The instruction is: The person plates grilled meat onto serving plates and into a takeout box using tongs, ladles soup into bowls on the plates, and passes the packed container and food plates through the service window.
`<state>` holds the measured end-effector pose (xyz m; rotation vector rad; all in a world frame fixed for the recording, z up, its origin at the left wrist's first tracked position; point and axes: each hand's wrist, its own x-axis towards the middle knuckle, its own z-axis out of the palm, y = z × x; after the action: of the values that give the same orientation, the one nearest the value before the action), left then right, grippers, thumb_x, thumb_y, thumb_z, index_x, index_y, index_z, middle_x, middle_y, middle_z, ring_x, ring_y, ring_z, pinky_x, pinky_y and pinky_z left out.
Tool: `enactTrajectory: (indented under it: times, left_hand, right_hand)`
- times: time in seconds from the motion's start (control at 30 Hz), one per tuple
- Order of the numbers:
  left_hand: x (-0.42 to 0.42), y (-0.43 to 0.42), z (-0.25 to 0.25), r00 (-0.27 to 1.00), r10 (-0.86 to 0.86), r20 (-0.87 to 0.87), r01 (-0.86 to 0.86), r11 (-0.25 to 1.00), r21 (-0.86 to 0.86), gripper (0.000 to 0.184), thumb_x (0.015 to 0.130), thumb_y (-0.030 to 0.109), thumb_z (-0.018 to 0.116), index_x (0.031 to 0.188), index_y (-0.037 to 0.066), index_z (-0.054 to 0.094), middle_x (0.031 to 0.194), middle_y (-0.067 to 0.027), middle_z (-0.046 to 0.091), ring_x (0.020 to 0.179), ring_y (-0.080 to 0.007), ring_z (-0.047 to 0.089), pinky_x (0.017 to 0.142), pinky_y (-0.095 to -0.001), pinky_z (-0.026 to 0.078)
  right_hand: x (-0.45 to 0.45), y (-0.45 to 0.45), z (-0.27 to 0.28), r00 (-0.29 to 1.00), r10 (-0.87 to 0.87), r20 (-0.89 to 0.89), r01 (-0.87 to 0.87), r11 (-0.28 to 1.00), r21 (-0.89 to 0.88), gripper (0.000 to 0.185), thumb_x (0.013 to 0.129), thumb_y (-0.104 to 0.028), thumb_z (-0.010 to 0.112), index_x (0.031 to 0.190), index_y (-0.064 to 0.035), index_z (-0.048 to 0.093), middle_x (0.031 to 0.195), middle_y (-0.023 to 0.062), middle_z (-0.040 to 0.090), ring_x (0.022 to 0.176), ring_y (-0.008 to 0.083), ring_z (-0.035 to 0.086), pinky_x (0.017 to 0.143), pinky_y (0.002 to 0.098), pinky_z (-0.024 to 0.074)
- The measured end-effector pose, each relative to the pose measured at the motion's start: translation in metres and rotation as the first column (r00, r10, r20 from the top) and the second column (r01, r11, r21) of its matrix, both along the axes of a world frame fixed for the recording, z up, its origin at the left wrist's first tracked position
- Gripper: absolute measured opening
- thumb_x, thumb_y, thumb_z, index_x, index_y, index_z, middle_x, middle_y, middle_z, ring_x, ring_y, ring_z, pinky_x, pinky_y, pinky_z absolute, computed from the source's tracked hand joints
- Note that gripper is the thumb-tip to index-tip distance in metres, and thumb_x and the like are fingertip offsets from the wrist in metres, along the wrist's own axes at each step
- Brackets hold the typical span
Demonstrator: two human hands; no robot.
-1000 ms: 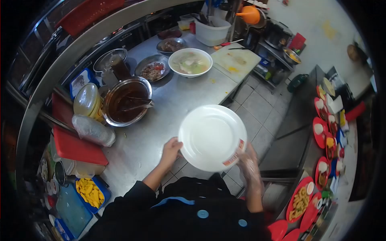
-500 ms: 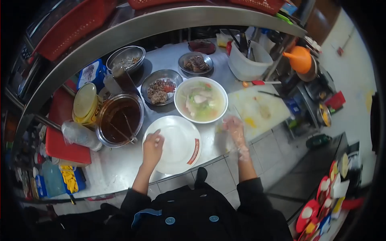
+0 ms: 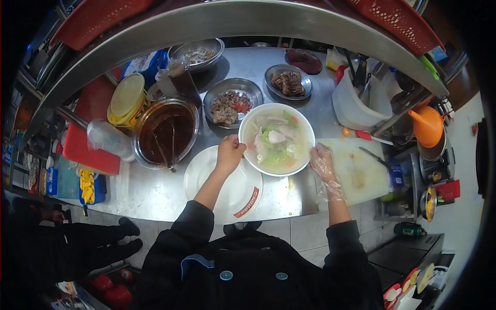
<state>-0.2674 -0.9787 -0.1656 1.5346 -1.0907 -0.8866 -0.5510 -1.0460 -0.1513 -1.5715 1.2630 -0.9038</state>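
A white bowl (image 3: 250, 163) of clear soup with pale meat pieces and green leaves (image 3: 276, 137) is between my hands. My bare left hand (image 3: 230, 154) has its fingers closed on the left rim. On the opposite rim my right hand (image 3: 324, 164), in a clear plastic glove, is closed too. The bowl's near edge overlaps the upper right of a large white plate (image 3: 243, 188) with a red label on its rim. Whether the bowl is lifted or rests on something, I cannot tell. My left forearm crosses above the plate.
Behind stand a steel bowl of minced food (image 3: 227, 108) and a steel dish of sliced meat (image 3: 288, 83). To the left is a pot of brown sauce (image 3: 165, 134). A cutting board (image 3: 356, 181) with a knife (image 3: 373, 156) lies right. A steel shelf (image 3: 248, 21) overhangs the counter.
My left hand has gone from the plate to the bowl's left rim. My right hand has come up onto its right rim. The bowl has shifted toward me, over the plate's edge.
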Motion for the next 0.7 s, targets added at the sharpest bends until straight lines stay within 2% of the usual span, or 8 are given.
enactTrajectory:
  times: [0.03, 0.1, 0.2, 0.3, 0.43, 0.53, 0.63, 0.7]
  left_hand:
    - [0.0, 0.005, 0.005, 0.999, 0.031, 0.042, -0.031, 1.0, -0.005, 0.026, 0.075, 0.005, 0.058, 0.097, -0.008, 0.058, 0.086, -0.0137, 0.057, 0.063, -0.0167, 0.062, 0.052, -0.0269, 0.052]
    - [0.001, 0.017, 0.019, 0.999, 0.044, -0.009, -0.044, 0.999, -0.01, 0.027, 0.075, 0.005, 0.058, 0.098, -0.008, 0.058, 0.087, -0.0137, 0.057, 0.064, -0.0166, 0.061, 0.053, -0.0268, 0.053]
    - [0.006, 0.039, 0.03, 0.996, 0.075, -0.049, -0.076, 0.997, -0.011, 0.028, 0.075, 0.005, 0.057, 0.1, -0.008, 0.058, 0.089, -0.0139, 0.056, 0.067, -0.0163, 0.061, 0.053, -0.0266, 0.053]
    - [0.015, 0.069, 0.048, 0.994, 0.102, -0.038, -0.103, 0.994, -0.02, 0.029, 0.074, 0.004, 0.057, 0.101, -0.008, 0.058, 0.09, -0.0141, 0.056, 0.069, -0.016, 0.06, 0.054, -0.0262, 0.053]
    - [0.032, 0.111, 0.048, 0.989, 0.145, -0.03, -0.145, 0.989, -0.004, 0.029, 0.074, 0.004, 0.056, 0.1, -0.009, 0.058, 0.09, -0.0141, 0.056, 0.07, -0.0159, 0.06, 0.054, -0.0259, 0.053]
    - [0.04, 0.144, 0.049, 0.982, 0.188, -0.011, -0.188, 0.982, 0.008, 0.03, 0.074, 0.004, 0.056, 0.101, -0.009, 0.058, 0.09, -0.0143, 0.055, 0.07, -0.016, 0.06, 0.055, -0.026, 0.053]
    - [0.051, 0.173, 0.041, 0.974, 0.226, 0.002, -0.226, 0.973, 0.052, 0.03, 0.074, 0.003, 0.056, 0.102, -0.009, 0.057, 0.091, -0.0143, 0.054, 0.071, -0.0162, 0.059, 0.056, -0.0263, 0.054]
    - [0.056, 0.189, 0.035, 0.972, 0.234, 0.007, -0.234, 0.969, 0.073, 0.03, 0.075, 0.003, 0.056, 0.103, -0.009, 0.057, 0.091, -0.0143, 0.054, 0.072, -0.0162, 0.059, 0.056, -0.0264, 0.054]
  right_hand:
    - [0.001, 0.002, 0.004, 1.0, 0.005, -0.002, -0.005, 1.0, 0.006, 0.024, 0.085, -0.013, 0.048, 0.066, 0.0016, 0.047, 0.05, 0.0046, 0.047, 0.039, 0.0122, 0.049, 0.038, 0.0272, 0.0396]
    - [0.003, 0.006, 0.015, 0.997, 0.015, -0.079, -0.019, 0.998, -0.056, 0.023, 0.085, -0.012, 0.048, 0.067, 0.0019, 0.049, 0.051, 0.0027, 0.047, 0.041, 0.0106, 0.048, 0.038, 0.026, 0.0392]
    - [0.016, 0.024, 0.046, 1.0, 0.009, -0.029, -0.007, 0.999, 0.041, 0.023, 0.085, -0.012, 0.048, 0.067, 0.002, 0.049, 0.053, 0.0012, 0.047, 0.043, 0.0087, 0.048, 0.039, 0.0257, 0.0388]
    - [0.031, 0.046, 0.068, 0.996, 0.05, -0.072, -0.046, 0.997, 0.063, 0.023, 0.085, -0.012, 0.048, 0.067, 0.0018, 0.049, 0.054, 0.0011, 0.046, 0.044, 0.0076, 0.047, 0.04, 0.0254, 0.0388]
    - [0.05, 0.073, 0.063, 0.995, 0.073, -0.067, -0.067, 0.993, 0.099, 0.024, 0.085, -0.013, 0.047, 0.066, 0.0018, 0.049, 0.055, 0.0017, 0.047, 0.044, 0.0077, 0.047, 0.041, 0.0257, 0.0386]
    - [0.064, 0.093, 0.047, 0.994, 0.101, 0.042, -0.107, 0.978, 0.178, 0.025, 0.085, -0.014, 0.047, 0.066, 0.0013, 0.049, 0.055, 0.0017, 0.047, 0.043, 0.0076, 0.045, 0.04, 0.0262, 0.0375]
    - [0.074, 0.106, 0.026, 0.984, 0.159, -0.08, -0.149, 0.981, 0.121, 0.022, 0.085, -0.014, 0.048, 0.071, 0.0021, 0.053, 0.058, 0.0037, 0.05, 0.045, 0.0098, 0.05, 0.043, 0.025, 0.0418]
    - [0.079, 0.108, 0.0, 0.96, 0.19, -0.206, -0.215, 0.971, -0.103, 0.021, 0.082, -0.012, 0.049, 0.067, 0.0031, 0.047, 0.054, 0.016, 0.047, 0.047, 0.0219, 0.046, 0.048, 0.0381, 0.0386]
